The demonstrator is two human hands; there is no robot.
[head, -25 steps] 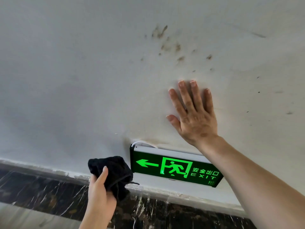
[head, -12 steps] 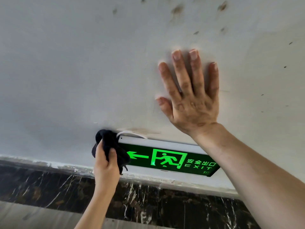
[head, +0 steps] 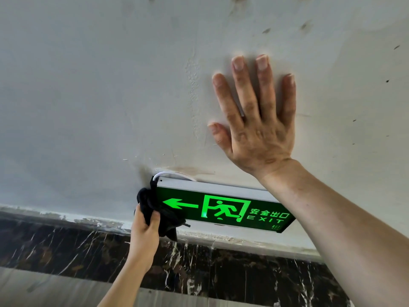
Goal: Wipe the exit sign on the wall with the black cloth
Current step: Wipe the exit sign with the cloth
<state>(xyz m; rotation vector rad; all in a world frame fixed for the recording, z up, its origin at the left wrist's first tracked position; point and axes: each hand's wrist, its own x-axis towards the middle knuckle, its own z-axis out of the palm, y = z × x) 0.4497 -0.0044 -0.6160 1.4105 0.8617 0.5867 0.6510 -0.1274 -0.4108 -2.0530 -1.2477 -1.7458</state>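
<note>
Gripping the cloth (head: 162, 214), the left hand's (head: 145, 234) fingers (head: 155, 219) were curled shut round a soft black wad pressed to the sign's (head: 221, 209) left end, lower centre of frame. The right hand (head: 257, 129) lay flat, fingers spread wide, on the wall (head: 88, 96) above. The cloth looked light, limp and best held bunched. The sign looked rigid but perhaps lightly fixed, with a thin white cable (head: 168, 173) at its upper left corner, so gentle pressure seemed wise.

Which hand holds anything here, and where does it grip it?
The left hand holds the black cloth, bunched in its fist around the lower part. The right hand holds nothing; it lies flat on the wall.
</note>
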